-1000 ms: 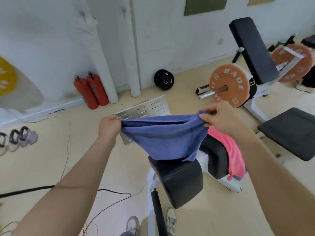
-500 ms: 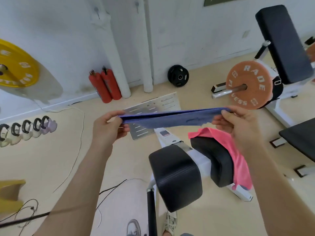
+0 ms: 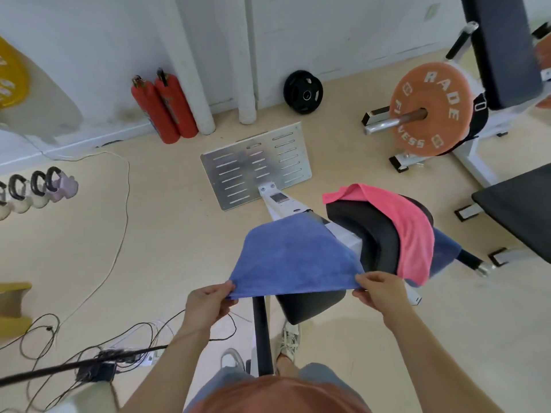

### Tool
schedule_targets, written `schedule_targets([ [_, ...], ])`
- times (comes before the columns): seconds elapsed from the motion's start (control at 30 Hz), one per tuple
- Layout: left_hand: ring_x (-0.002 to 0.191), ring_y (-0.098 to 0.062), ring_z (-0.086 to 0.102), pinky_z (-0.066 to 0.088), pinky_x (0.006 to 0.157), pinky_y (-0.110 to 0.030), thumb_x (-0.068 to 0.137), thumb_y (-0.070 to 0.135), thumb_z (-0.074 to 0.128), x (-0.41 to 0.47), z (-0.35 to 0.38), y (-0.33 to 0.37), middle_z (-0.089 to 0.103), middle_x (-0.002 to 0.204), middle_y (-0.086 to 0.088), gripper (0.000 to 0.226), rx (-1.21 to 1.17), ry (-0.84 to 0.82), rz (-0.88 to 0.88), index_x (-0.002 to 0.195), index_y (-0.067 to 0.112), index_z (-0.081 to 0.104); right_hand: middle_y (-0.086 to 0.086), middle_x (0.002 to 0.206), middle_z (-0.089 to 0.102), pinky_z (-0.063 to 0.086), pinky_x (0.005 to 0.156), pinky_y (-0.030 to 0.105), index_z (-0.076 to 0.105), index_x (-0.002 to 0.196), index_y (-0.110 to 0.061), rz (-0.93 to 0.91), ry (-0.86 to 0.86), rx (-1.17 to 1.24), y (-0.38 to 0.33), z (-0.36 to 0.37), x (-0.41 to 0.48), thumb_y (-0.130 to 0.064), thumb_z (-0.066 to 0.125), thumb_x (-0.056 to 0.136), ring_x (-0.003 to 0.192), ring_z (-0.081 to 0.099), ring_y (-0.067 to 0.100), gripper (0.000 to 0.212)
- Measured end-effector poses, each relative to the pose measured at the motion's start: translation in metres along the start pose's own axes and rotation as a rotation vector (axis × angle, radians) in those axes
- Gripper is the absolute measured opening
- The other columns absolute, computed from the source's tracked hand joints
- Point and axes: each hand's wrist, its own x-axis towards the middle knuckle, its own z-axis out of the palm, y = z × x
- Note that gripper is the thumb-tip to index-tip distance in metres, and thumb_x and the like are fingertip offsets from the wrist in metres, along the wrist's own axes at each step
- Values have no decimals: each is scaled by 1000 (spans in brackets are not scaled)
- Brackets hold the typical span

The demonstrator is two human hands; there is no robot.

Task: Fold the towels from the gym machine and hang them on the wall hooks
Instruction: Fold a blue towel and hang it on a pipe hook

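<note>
Lowered from the taut, chest-high band of half a second ago, the blue towel point(image 3: 295, 257) now lies spread over the near pad point(image 3: 310, 302) of the gym machine point(image 3: 346, 242), its far edge reaching the white beam point(image 3: 286, 204). Its near edge, the longest, runs left to right between the two hands, and the cloth narrows as it runs away from the person toward the footplate point(image 3: 256, 168). At the near-left corner the left hand point(image 3: 208, 305) pinches the cloth between thumb and curled fingers, and the right hand point(image 3: 378, 293) pinches the near-right corner the same way. That near edge hangs a little off the front of the pad. To the right, the towel's side edge lies just beside the far pad point(image 3: 366, 231), which carries a pink towel point(image 3: 411, 231) draped over it and a second blue towel point(image 3: 444, 248) under that. Left of the machine is bare floor point(image 3: 179, 248), with cables point(image 3: 125, 204) looping well apart from the cloth.
</note>
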Motion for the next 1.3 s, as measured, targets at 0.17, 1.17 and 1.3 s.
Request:
schedule_targets([
  [0.17, 66, -19, 70, 51, 49, -17, 84, 8, 70, 0, 0, -12, 73, 83, -11, 8, -67, -9, -49, 91, 4, 71, 21, 86, 68, 50, 45, 21, 59, 108, 1, 10, 88, -84, 14, 3, 0, -2, 59, 88, 57, 66, 24, 21],
  [1.17, 92, -10, 54, 32, 78, -7, 83, 10, 68, -37, 33, 31, 59, 93, 14, 12, 902, -176, 964, 91, 18, 73, 7, 81, 60, 41, 66, 33, 64, 97, 1, -702, 311, -428, -17, 41, -47, -3, 49, 93, 74, 53, 24, 16],
  [1.3, 76, -10, 55, 42, 71, -21, 95, 16, 51, -61, 53, 60, 63, 85, 5, 10, 904, -414, 915, 96, 21, 61, 3, 96, 64, 42, 80, 23, 68, 106, -6, -802, 42, -431, -39, 44, -63, 0, 54, 90, 88, 55, 14, 22],
])
